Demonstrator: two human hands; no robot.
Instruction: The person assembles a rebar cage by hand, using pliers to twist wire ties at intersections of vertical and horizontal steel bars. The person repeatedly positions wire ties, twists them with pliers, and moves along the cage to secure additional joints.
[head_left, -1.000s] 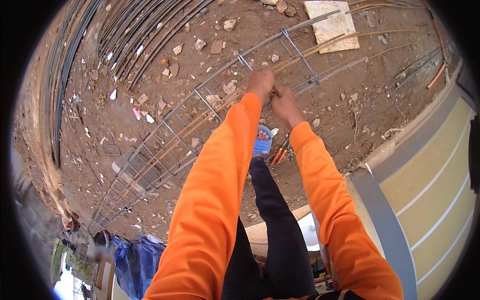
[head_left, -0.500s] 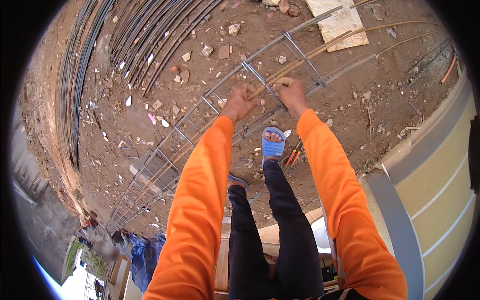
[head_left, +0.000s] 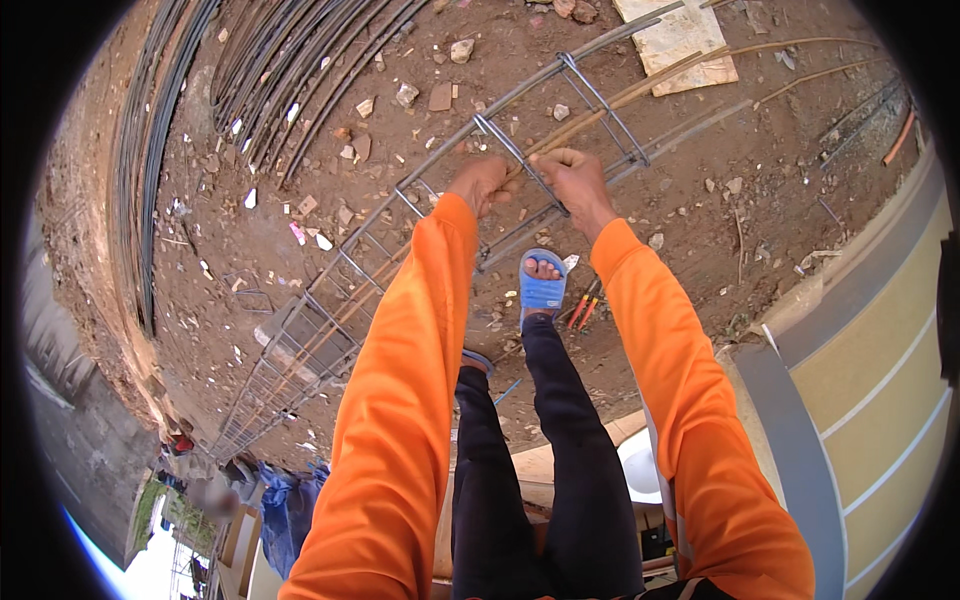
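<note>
A long cage of steel reinforcing bars point(head_left: 345, 250) slants across the ground in front of me, with square stirrups around its long rods. At one stirrup point(head_left: 512, 143) near the cage's upper part, both my hands meet a pair of brown rods point(head_left: 580, 124). My left hand point(head_left: 482, 184) is curled closed beside the stirrup, its fingertips against the rods. From the other side, my right hand point(head_left: 577, 182) pinches with thumb and forefinger at the crossing of rod and stirrup. Anything thin between the fingers is too small to make out. Another stirrup point(head_left: 603, 100) sits farther along, tilted.
Bundles of bent steel bars point(head_left: 300, 75) lie at the far left. A pale flat board point(head_left: 680, 45) rests under the cage's far end. Red-handled pliers point(head_left: 584, 310) lie beside my blue sandal point(head_left: 541, 285). Stones and tile shards dot the soil; a tan wall point(head_left: 880, 400) stands right.
My left hand has turned, and its thumb no longer sticks out to the right. My right fingers have shifted slightly left, across the stirrup. The cage keeps about the same place.
</note>
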